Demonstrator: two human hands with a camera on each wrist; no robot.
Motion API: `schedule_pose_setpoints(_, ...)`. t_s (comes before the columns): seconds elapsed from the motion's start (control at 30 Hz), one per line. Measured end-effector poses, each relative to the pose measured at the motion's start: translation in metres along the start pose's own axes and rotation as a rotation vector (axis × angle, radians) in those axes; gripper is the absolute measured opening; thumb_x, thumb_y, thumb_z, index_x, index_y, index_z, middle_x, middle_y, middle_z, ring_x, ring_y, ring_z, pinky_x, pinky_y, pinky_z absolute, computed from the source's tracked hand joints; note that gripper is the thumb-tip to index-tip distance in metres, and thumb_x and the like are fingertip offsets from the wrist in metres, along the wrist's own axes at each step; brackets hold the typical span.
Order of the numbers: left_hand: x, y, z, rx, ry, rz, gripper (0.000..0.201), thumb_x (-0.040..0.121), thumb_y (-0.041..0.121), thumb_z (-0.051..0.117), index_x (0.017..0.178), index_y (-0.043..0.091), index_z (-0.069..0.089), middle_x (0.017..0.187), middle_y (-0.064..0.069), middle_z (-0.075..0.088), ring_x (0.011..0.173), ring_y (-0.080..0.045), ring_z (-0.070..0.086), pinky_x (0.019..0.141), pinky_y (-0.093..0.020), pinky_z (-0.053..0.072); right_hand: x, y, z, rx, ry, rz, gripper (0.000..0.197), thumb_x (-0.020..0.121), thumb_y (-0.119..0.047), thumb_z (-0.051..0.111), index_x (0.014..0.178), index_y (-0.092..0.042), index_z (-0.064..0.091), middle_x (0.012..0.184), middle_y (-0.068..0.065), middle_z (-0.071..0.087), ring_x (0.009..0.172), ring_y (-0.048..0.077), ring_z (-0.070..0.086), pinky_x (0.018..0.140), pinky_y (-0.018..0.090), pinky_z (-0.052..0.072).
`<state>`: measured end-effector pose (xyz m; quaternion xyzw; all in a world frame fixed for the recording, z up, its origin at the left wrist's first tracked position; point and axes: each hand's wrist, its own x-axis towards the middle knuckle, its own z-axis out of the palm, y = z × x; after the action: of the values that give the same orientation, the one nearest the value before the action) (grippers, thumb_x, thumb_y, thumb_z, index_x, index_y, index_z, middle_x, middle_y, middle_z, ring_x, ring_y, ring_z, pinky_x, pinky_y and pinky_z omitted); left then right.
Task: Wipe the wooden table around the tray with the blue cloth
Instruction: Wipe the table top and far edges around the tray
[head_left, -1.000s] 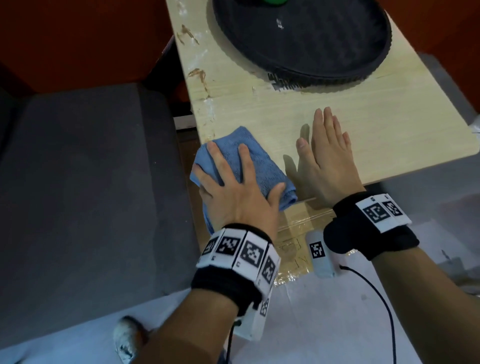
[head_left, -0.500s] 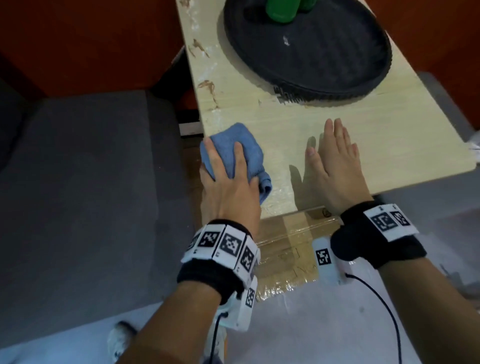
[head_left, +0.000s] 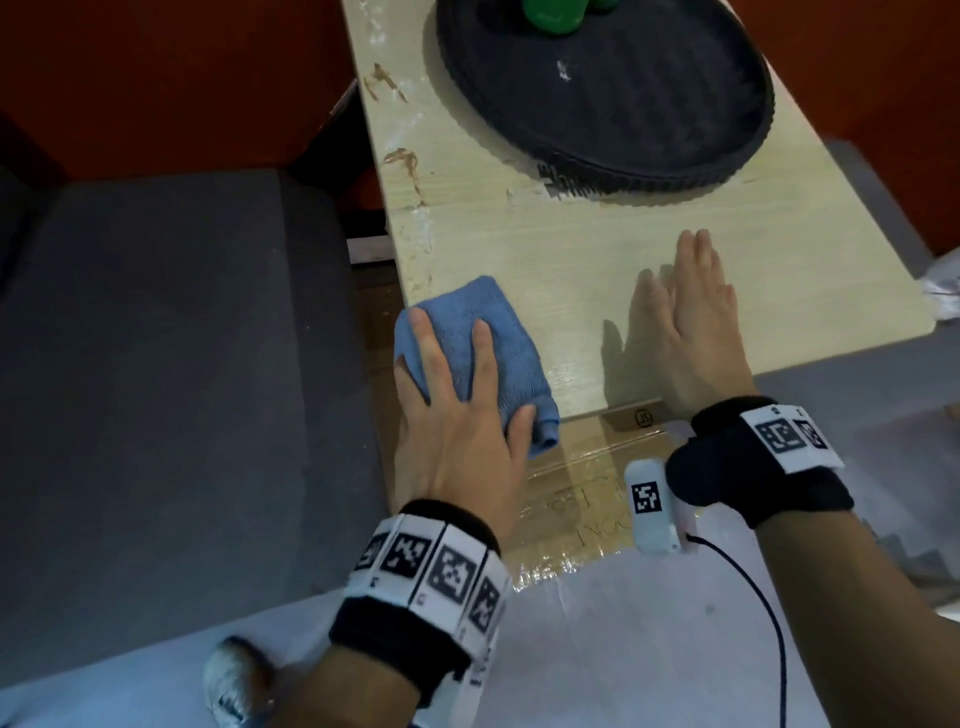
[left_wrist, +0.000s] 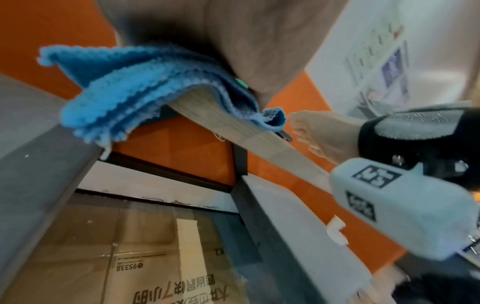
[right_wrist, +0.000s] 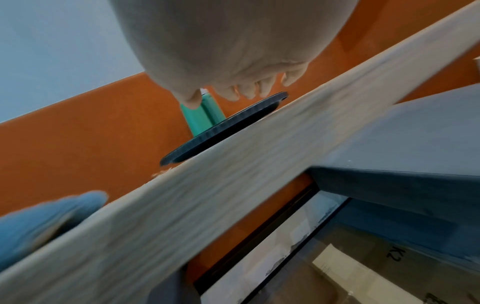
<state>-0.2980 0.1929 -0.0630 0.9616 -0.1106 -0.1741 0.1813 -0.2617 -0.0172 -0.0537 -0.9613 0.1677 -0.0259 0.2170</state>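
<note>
Pressing down on the folded blue cloth (head_left: 480, 348), the left hand (head_left: 457, 431) is lying flat with fingers spread and straight, thumb alongside the cloth's near end. Cloth is sitting at the near left corner of the wooden table (head_left: 597, 260), and in the left wrist view its layers are draping over the table's edge. Right hand (head_left: 696, 332) is resting palm-down on the tabletop to the right of the cloth, fingers straight and close together, apart from the cloth. Beyond both hands, the round black tray (head_left: 649, 135) is occupying the far part of the table, with green containers (head_left: 550, 15) standing at its far side; their exact shape is probably cylindrical, but the top is cut off. Brown smears (head_left: 408, 166) are showing along the table's left edge, ahead of the cloth. Taped cardboard box (head_left: 571, 499) is lying below the near edge.
</note>
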Motion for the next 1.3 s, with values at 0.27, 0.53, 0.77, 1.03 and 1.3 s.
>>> schedule_pose_setpoints(0.27,0.016,-0.020,0.007,0.365,0.056,0.159,0.069,0.092,0.040,-0.019,0.150,0.004,-0.010,0.153,-0.033,-0.008,0.141,-0.050,-0.014,0.114,-0.064,-0.003,-0.056,0.061,-0.021,0.117,0.189,0.195,0.054,0.104,-0.030,0.022,0.153,-0.011,0.008,0.161,0.003,-0.001,0.147,0.012,-0.002,0.121,0.038,0.003)
schedule_pose_setpoints(0.53,0.019,-0.012,0.009,0.475,0.165,0.540,0.071,0.091,0.031,0.048,0.149,0.013,0.010,0.155,-0.024,0.017,0.142,-0.047,0.012,0.115,-0.053,0.017,-0.081,0.069,0.000,0.191,0.188,0.200,0.062,0.095,-0.035,0.018,0.153,-0.017,0.003,0.161,-0.002,-0.004,0.146,0.006,-0.006,0.121,0.036,0.001)
schedule_pose_setpoints(0.77,0.062,0.091,0.031,0.550,0.043,0.667,0.072,0.101,0.031,0.032,0.148,0.019,-0.022,0.155,-0.014,-0.026,0.142,-0.040,-0.022,0.117,-0.048,-0.008,-0.096,0.079,0.007,0.277,0.309,0.300,0.064,0.094,-0.032,0.019,0.153,-0.015,0.004,0.162,-0.001,-0.001,0.147,0.005,-0.004,0.121,0.039,0.003)
schedule_pose_setpoints(1.03,0.027,-0.019,0.009,0.540,0.237,0.771,0.086,0.075,0.000,0.057,0.150,0.013,0.017,0.156,-0.018,0.020,0.142,-0.042,0.020,0.113,-0.045,0.018,-0.114,0.100,0.002,0.256,0.332,0.366,0.061,0.096,-0.034,0.020,0.153,-0.019,0.001,0.161,-0.004,-0.003,0.146,0.004,-0.005,0.121,0.040,0.007)
schedule_pose_setpoints(1.3,0.046,0.018,0.014,0.600,0.096,0.727,0.068,0.091,0.025,0.049,0.149,0.012,0.016,0.154,-0.023,0.024,0.139,-0.049,0.024,0.109,-0.058,0.030,-0.111,0.096,0.011,0.291,0.324,0.375,0.061,0.097,-0.035,0.018,0.153,-0.019,-0.001,0.161,-0.005,-0.004,0.146,0.005,-0.006,0.121,0.038,0.006)
